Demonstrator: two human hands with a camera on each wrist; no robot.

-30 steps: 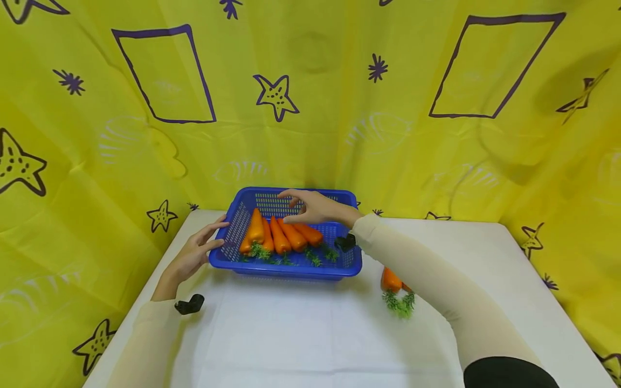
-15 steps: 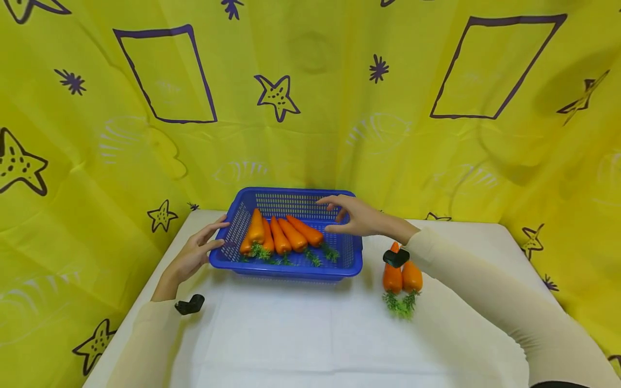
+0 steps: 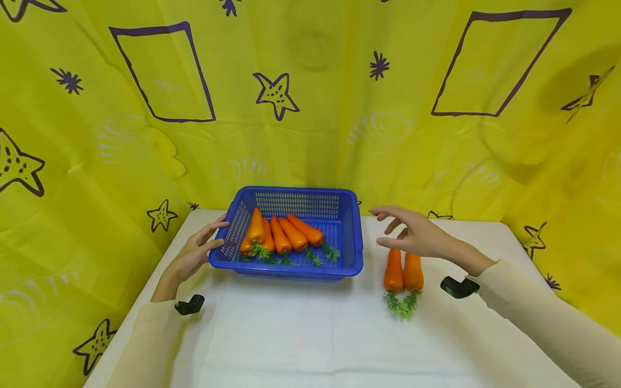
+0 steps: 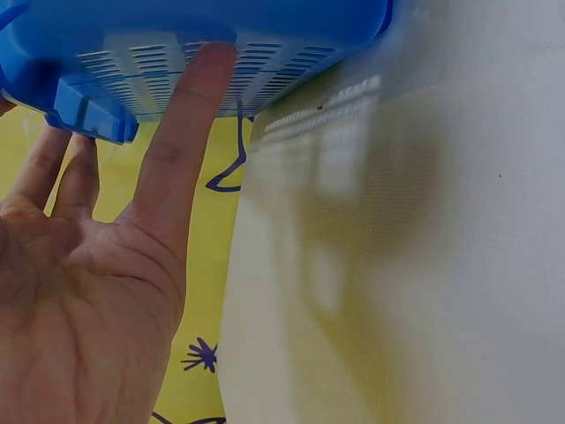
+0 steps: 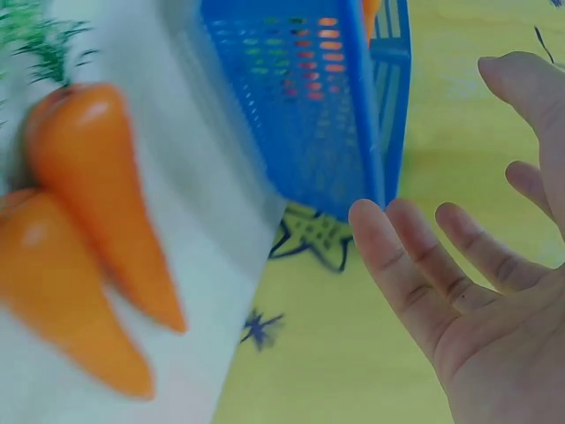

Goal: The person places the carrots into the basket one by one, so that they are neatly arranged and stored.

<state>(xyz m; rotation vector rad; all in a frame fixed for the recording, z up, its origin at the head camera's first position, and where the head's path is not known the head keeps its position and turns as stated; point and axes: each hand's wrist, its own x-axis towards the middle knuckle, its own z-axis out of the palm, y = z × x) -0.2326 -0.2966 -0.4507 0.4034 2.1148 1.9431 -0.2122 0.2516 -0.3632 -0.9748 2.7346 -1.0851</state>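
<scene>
I see my left hand (image 3: 194, 253) at the left of the centre of the head view, fingers straight and relaxed, resting against the left end of the blue basket (image 3: 349, 237). In the left wrist view one straight finger (image 4: 190, 132) touches the slotted wall of the basket (image 4: 177, 35) from below, and the palm fills the lower left of that frame; nothing is gripped.

My right hand (image 3: 417, 234) hangs right of the centre of the head view, just beside the basket's right end and directly above the tips of two carrots (image 3: 404, 272) that lie side by side on the white table (image 3: 310, 334). Its fingers are spread and loose, holding nothing, and I cannot tell whether it touches the carrots. In the right wrist view the open palm and fingers (image 5: 397, 265) sit at the lower right, the two carrots (image 5: 88, 238) blurred at the left with their green tops toward the upper left corner, and the basket's corner (image 5: 335, 115) at the top middle.

Inside the basket five carrots (image 3: 281, 234) lie close together along its left half, green tops toward the near rim. A yellow cloth (image 3: 310, 97) with purple stars and rectangles covers the upper part of the frame behind the table.
</scene>
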